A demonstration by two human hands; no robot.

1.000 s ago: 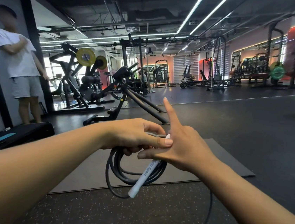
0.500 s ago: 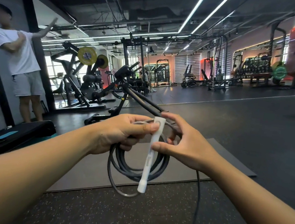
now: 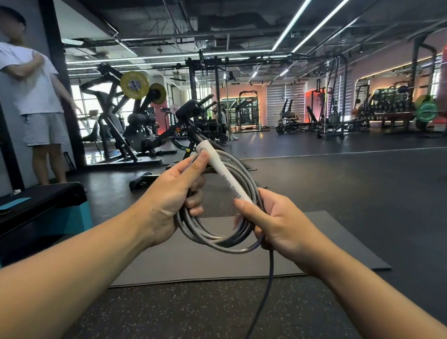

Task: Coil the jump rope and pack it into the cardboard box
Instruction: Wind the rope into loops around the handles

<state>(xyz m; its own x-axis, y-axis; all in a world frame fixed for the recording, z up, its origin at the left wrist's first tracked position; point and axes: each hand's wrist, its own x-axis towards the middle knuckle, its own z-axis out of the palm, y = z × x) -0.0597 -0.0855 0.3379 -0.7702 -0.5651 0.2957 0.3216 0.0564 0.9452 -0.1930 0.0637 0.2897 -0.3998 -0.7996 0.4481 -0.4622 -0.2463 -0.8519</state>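
A grey jump rope [image 3: 210,236] is wound into a coil of several loops, held up in front of me above the floor. Its white handle [image 3: 221,169] lies slanted across the top of the coil. My left hand [image 3: 170,195] grips the coil's left side, thumb pressed near the handle's upper end. My right hand [image 3: 277,225] grips the coil's right side together with the handle's lower end. A loose tail of rope [image 3: 264,293] hangs from my right hand toward the floor. No cardboard box is in view.
A dark mat [image 3: 318,252] lies on the speckled rubber floor below my hands. A black and teal bench [image 3: 25,213] stands at the left. A person in a white shirt [image 3: 31,83] stands by the left wall. Weight machines [image 3: 138,120] fill the background.
The white handle swung from hanging downward to slanting up across the top of the coil. My right hand moved down to the coil's right side and closed round rope and handle.
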